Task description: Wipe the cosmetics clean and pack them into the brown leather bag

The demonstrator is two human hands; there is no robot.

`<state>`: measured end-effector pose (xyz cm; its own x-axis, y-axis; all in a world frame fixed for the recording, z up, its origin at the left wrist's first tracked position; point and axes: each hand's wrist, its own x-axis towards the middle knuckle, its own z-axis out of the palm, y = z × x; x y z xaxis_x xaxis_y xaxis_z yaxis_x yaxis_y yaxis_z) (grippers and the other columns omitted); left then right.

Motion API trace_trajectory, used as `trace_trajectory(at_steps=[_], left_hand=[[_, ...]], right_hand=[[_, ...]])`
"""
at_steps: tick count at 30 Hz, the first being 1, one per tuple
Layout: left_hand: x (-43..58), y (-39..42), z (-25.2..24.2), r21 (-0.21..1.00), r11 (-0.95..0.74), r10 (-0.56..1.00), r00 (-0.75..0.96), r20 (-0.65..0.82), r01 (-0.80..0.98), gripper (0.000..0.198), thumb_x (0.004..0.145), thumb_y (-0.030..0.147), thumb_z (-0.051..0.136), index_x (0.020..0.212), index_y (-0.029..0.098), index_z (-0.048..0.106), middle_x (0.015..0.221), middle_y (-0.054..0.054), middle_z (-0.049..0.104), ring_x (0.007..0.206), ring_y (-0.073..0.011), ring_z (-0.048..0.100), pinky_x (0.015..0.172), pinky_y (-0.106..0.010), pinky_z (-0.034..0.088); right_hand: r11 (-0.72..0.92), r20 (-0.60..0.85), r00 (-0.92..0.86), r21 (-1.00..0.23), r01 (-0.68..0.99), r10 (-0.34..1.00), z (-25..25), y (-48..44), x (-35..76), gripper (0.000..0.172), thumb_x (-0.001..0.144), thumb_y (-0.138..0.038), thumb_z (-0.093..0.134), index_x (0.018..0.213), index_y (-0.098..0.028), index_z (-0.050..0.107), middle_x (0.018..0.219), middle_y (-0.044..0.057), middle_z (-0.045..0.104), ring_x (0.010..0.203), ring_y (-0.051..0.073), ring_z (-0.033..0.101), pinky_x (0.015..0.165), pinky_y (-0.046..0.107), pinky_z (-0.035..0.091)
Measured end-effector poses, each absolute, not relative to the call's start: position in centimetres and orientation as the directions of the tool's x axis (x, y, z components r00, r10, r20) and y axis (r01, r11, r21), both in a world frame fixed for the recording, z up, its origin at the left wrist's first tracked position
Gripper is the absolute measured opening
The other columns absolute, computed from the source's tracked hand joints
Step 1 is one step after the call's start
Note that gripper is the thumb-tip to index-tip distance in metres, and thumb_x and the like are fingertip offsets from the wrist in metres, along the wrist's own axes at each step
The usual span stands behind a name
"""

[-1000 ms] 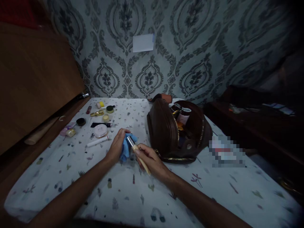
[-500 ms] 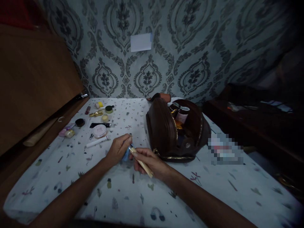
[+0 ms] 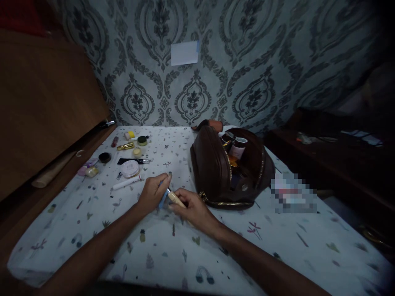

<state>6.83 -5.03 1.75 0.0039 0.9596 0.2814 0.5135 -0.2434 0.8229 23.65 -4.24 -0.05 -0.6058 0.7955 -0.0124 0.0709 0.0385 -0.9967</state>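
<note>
Near the middle of the patterned white cloth, my right hand (image 3: 196, 207) is closed round a pale beige tube (image 3: 176, 199) with a silvery band at its upper left end. That end points at my left hand (image 3: 153, 192), whose fingers are pinched round a small blue item (image 3: 163, 198), perhaps a cloth or wipe; its shape is partly hidden. Just right of my hands stands a brown bag (image 3: 208, 164), unzipped, with a white-capped bottle (image 3: 238, 149) and other items inside.
Left of my hands lie a white pen-like tube (image 3: 126, 182), a round pink compact (image 3: 130, 169), a black tube (image 3: 131, 161), a gold tube (image 3: 125, 146) and several small jars. A brown wooden panel (image 3: 49, 107) borders the left. A blurred packet (image 3: 293, 194) lies right of the bag.
My right hand has turned over the beige tube, so its fingers now cover the lower part. My left hand stays in nearly the same place with the blue item.
</note>
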Motion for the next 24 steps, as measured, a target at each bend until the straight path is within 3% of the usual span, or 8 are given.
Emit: trace_trajectory(at_steps=[5,9,12,16,19,21,24], left_hand=[[6.36,-4.82,1.68,0.847,-0.224,0.956,-0.059,0.286,0.482,0.04,0.093,0.046,0.04,0.062,0.021,0.045,0.055,0.005,0.039,0.056,-0.0125,0.041,0.057,-0.025,0.033],[6.01,-4.6,1.61,0.846,-0.239,0.948,-0.074,0.309,0.476,0.04,0.094,0.046,0.04,0.064,0.021,0.047,0.056,0.004,0.041,0.057,-0.0131,0.043,0.058,-0.026,0.034],[5.96,-4.59,1.61,0.851,-0.235,0.949,-0.078,0.305,0.469,0.041,0.094,0.046,0.039,0.064,0.021,0.046,0.056,0.004,0.04,0.056,-0.0131,0.041,0.057,-0.026,0.033],[6.06,-4.65,1.65,0.849,-0.241,0.947,-0.078,0.312,0.47,0.041,0.095,0.046,0.04,0.064,0.021,0.046,0.056,0.004,0.041,0.056,-0.0133,0.041,0.056,-0.026,0.033],[6.08,-4.62,1.57,0.847,-0.247,0.946,-0.074,0.317,0.47,0.04,0.094,0.046,0.04,0.064,0.021,0.047,0.056,0.004,0.041,0.056,-0.0135,0.042,0.056,-0.026,0.033],[6.02,-4.58,1.47,0.847,-0.249,0.945,-0.074,0.318,0.47,0.041,0.094,0.046,0.04,0.064,0.021,0.047,0.056,0.004,0.041,0.057,-0.0138,0.042,0.057,-0.026,0.034],[5.85,-4.54,1.39,0.844,-0.257,0.941,-0.076,0.329,0.471,0.041,0.095,0.046,0.039,0.064,0.021,0.047,0.057,0.004,0.042,0.058,-0.0141,0.043,0.058,-0.026,0.035]], right_hand=[[-0.226,-0.185,-0.624,-0.974,0.014,0.759,0.15,-3.86,23.81,0.064,0.08,-0.076,0.051,0.1,-0.016,0.063,0.063,0.001,0.065,0.05,0.013,0.054,0.046,0.023,0.035],[-0.372,-0.232,-0.638,-0.924,-0.093,0.734,0.06,-3.53,23.89,0.06,0.071,-0.068,0.069,0.101,-0.017,0.063,0.065,0.001,0.068,0.052,0.013,0.059,0.051,0.023,0.04],[-0.405,-0.227,-0.634,-0.902,-0.151,0.74,0.18,-3.5,23.89,0.056,0.062,-0.057,0.083,0.098,-0.018,0.064,0.068,-0.002,0.066,0.056,0.011,0.059,0.054,0.022,0.042],[-0.375,-0.203,-0.609,-0.912,-0.168,0.767,0.35,-3.57,23.89,0.053,0.059,-0.047,0.089,0.097,-0.018,0.067,0.061,-0.008,0.056,0.052,0.005,0.048,0.051,0.019,0.033],[-0.348,-0.182,-0.605,-0.922,-0.168,0.775,0.14,-3.59,23.86,0.054,0.054,-0.045,0.092,0.095,-0.018,0.069,0.063,-0.008,0.056,0.054,0.006,0.049,0.052,0.019,0.034],[-0.35,-0.192,-0.598,-0.923,-0.16,0.779,-0.11,-3.6,23.84,0.051,0.057,-0.048,0.09,0.093,-0.017,0.069,0.068,-0.005,0.061,0.057,0.007,0.052,0.053,0.02,0.037],[-0.425,-0.246,-0.65,-0.896,-0.13,0.719,-0.37,-3.63,23.84,0.048,0.075,-0.06,0.074,0.093,-0.016,0.067,0.072,0.002,0.069,0.057,0.012,0.059,0.051,0.022,0.041]])
